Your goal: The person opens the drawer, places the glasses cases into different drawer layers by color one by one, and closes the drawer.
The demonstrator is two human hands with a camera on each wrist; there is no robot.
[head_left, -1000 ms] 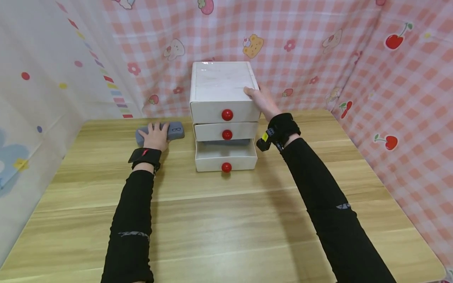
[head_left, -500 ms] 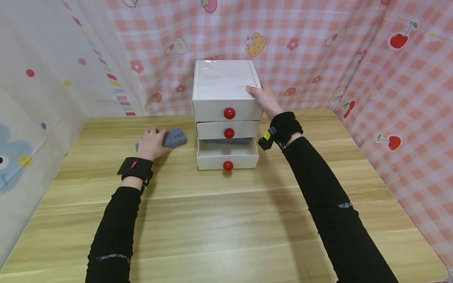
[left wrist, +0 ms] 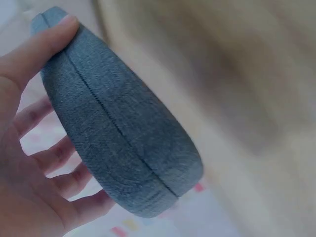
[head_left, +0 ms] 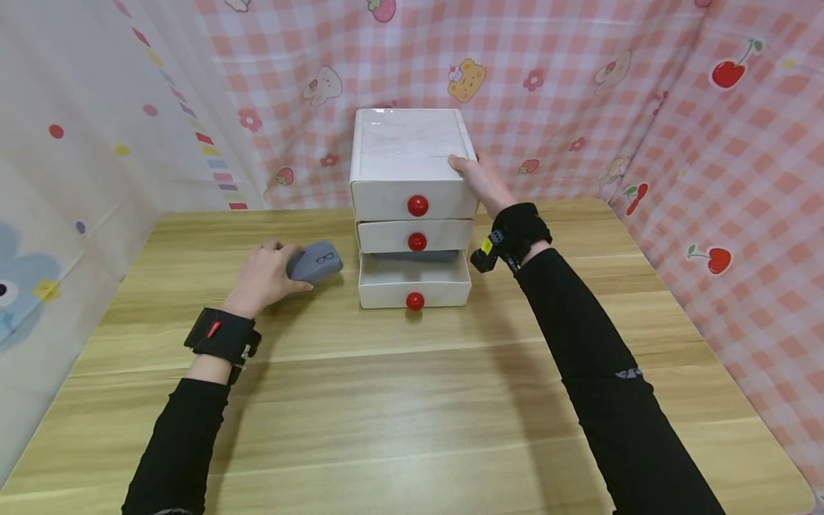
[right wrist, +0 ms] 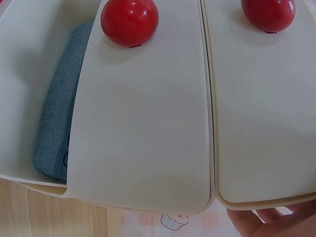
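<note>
A blue-grey glasses case (head_left: pixel 317 262) with a small glasses print is in my left hand (head_left: pixel 260 277), left of the drawer unit. In the left wrist view the thumb lies on one side of the case (left wrist: pixel 123 123) and the curled fingers on the other. My right hand (head_left: pixel 484 180) grips the right side of the white three-drawer unit (head_left: pixel 412 146), thumb on its top. The bottom drawer (head_left: pixel 413 294) is pulled out. Inside it, partly hidden under the middle drawer, lies another blue-grey case (right wrist: pixel 61 103), best seen in the right wrist view.
Round red knobs (head_left: pixel 418 206) stick out from the drawer fronts. The unit stands at the back of a wood-grain table (head_left: pixel 399 415). Pink checked cloth (head_left: pixel 547 93) hangs behind and to the right, and white dotted cloth (head_left: pixel 84 164) on the left.
My left hand has gone from lying over the case on the table to holding it, drawing it a little nearer and turning it. The right hand stays on the unit.
</note>
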